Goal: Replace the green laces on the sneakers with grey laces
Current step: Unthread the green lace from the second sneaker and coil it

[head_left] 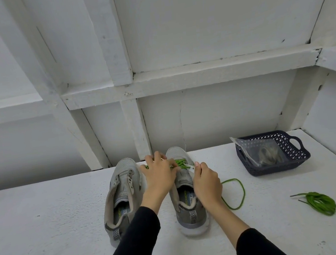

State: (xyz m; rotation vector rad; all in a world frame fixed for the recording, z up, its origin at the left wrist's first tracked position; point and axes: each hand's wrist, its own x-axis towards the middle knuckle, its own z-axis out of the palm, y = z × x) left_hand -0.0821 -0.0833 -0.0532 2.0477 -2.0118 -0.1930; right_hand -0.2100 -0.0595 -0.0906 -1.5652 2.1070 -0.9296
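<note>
Two grey sneakers sit side by side on the white counter (pixel 48 223), toes pointing away from me. The left sneaker (pixel 123 196) has no lace in it. My left hand (pixel 160 173) is over the right sneaker (pixel 185 196), fingers curled into the green lace (pixel 180 163) across its far eyelets. My right hand (pixel 207 182) is just beside it, fingers curled and pinching the lace at the shoe's right edge. A loose loop of that lace (pixel 235 193) trails right on the counter. A second green lace (pixel 320 202) lies bundled further right. Far right, a dark basket (pixel 295 145) holds a clear bag (pixel 263 150) with grey laces inside, I think.
</note>
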